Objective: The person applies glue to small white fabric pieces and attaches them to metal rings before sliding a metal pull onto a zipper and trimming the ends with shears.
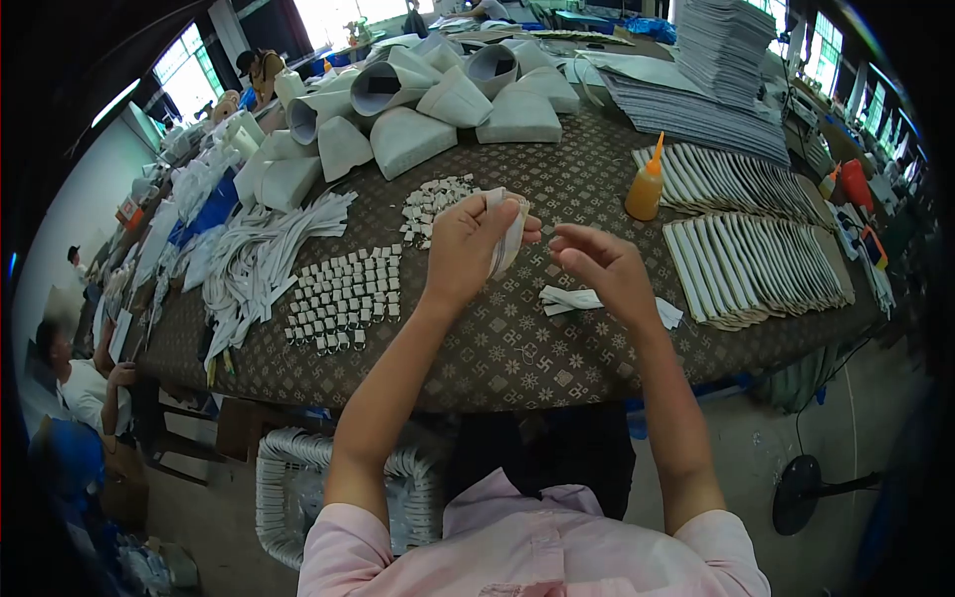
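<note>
Your left hand [466, 244] is curling its fingers around a folded white fabric strip [507, 231], holding it above the brown patterned tablecloth [517, 348]. Your right hand [607, 267] is hovering just beside it, fingers loosely bent and gripping nothing. Another white strip [569, 298] is lying beneath, near an orange glue bottle [646, 184].

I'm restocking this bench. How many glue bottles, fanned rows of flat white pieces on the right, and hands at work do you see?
Orange glue bottle: 1
Fanned rows of flat white pieces: 2, the upper row and the lower row
Hands: 2, the left hand gripping a white strip, the right hand beside it with fingers pinched
Total: 5
</note>
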The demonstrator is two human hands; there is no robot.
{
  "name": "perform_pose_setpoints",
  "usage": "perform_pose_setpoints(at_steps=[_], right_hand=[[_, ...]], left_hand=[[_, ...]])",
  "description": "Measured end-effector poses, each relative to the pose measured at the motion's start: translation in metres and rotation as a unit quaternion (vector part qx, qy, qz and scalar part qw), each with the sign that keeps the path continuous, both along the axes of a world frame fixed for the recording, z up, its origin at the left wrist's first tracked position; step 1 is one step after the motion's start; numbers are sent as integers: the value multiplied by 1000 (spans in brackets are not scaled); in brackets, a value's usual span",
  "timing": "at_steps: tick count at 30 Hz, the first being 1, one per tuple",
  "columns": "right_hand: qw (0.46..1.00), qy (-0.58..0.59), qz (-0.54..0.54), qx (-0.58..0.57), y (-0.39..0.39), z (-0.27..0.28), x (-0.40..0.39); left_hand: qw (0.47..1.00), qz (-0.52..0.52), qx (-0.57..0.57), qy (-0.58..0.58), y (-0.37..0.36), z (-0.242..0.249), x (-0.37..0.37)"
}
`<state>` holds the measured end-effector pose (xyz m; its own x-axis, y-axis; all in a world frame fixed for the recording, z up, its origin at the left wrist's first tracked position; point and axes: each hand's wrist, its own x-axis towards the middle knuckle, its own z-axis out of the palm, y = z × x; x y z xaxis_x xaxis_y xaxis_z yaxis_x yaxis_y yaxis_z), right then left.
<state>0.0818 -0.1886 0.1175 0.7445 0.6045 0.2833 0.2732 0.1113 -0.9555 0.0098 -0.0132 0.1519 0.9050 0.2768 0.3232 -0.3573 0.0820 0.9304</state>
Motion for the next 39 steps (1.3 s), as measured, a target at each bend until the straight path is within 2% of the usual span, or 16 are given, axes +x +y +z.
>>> perform_pose_setpoints(at_steps=[4,5,7,10,14,16,19,21,24,26,30,32,34,35,39], right_hand=[[992,-124,20,10,6,46,2],[992,-125,17,9,7,52,3],[991,-69,117,-3,8,61,4],[985,-19,170,-7,5,67,2],[985,-21,169,-28,1,71,-3],[986,-71,141,-53,0,71,-5],[990,-98,88,-42,0,66,-9],[993,-69,92,-24,0,65,-12],[995,-51,87,-10,-1,65,-16],[995,-60,76,-15,-2,66,-17],[995,-74,65,-25,-4,65,-19],[995,-77,53,-30,-4,63,-19],[983,-175,9,-50,-3,58,-18],[983,-175,10,-53,-3,58,-18],[999,-32,38,16,-3,53,-12]], left_hand=[[998,-28,47,-22,-14,2,-12],[997,-34,63,-33,-17,3,-15],[995,-50,73,-49,-18,2,-16],[991,-67,101,-65,-18,0,-20],[988,-76,111,-71,-23,1,-25],[990,-78,94,-75,-27,3,-26],[992,-75,72,-77,-31,3,-28],[992,-73,67,-78,-33,4,-30],[994,-61,86,-43,-31,6,-31],[994,-106,23,-14,-31,6,-31],[994,-107,-6,-12,-31,5,-32],[994,-97,-22,46,-29,4,-30],[994,-89,-28,52,-29,2,-29],[994,-83,-30,59,-30,1,-29],[997,-50,-46,25,-36,-1,-27]])
